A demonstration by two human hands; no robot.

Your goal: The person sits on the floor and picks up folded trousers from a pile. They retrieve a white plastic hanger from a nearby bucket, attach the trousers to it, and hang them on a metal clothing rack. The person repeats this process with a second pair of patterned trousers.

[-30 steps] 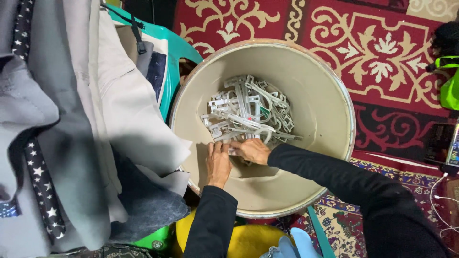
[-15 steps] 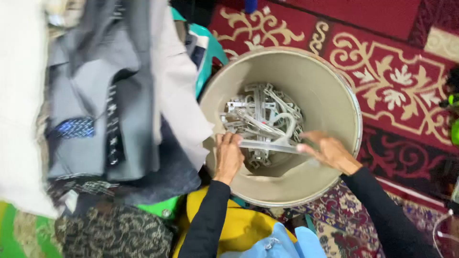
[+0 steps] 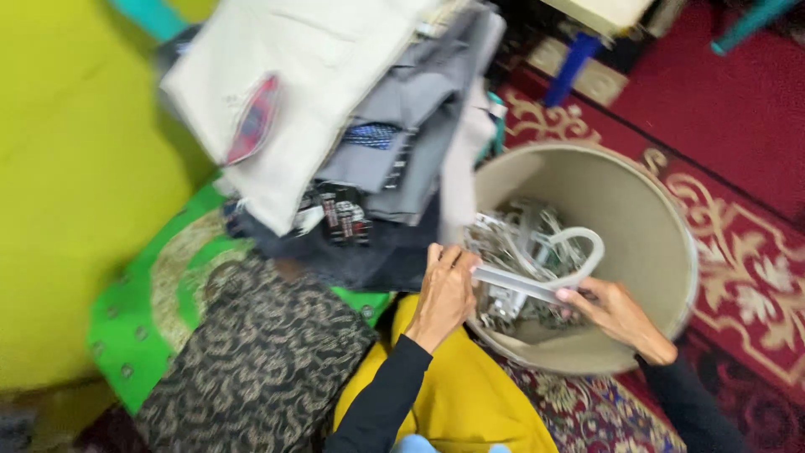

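Since half a second ago my view has swung left, so the bucket [image 3: 654, 243] now sits at right and a yellow-green wall fills the left; the hanger [image 3: 537, 273] has come up clear of the heap. Item: white plastic hanger, held level over the bucket's near side, my left hand [image 3: 444, 294] gripping one end, my right hand [image 3: 616, 310] pinching the other end with its fingertips. Item: round beige bucket on a red patterned carpet [image 3: 746, 126], holding a tangle of pale hangers [image 3: 511, 243]. Item: stack of folded grey and cream clothes [image 3: 352, 109] just left of the bucket. Item: dark patterned fabric [image 3: 260, 361] near my left arm, and yellow cloth [image 3: 453, 394] under it.
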